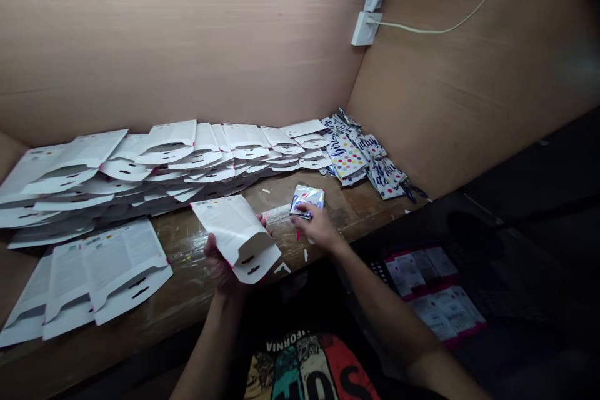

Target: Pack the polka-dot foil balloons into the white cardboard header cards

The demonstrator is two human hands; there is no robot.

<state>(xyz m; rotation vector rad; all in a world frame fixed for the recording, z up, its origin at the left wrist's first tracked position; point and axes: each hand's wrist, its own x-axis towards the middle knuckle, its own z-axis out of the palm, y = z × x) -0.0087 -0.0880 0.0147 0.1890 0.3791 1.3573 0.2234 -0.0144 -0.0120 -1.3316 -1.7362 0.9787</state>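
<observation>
Worn brown wooden bench (192, 269), rows of white folded cardboard header cards (140, 162) along back. Left grip (221, 264) closed around single white folded card (233, 231) above bench: light, stiff; hold by edges. Right grip (319, 227) on silver foil packet (307, 200), slippery, thin; closure unclear.

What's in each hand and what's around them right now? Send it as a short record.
left hand: holds white card, lower flap folded
right hand: fingers on foil packet
surface: wooden bench
rest: overlapping rows of white cards along the bench; birthday packets in the far corner; wall socket with cable; pink-edged cards on a dark surface to the right
</observation>
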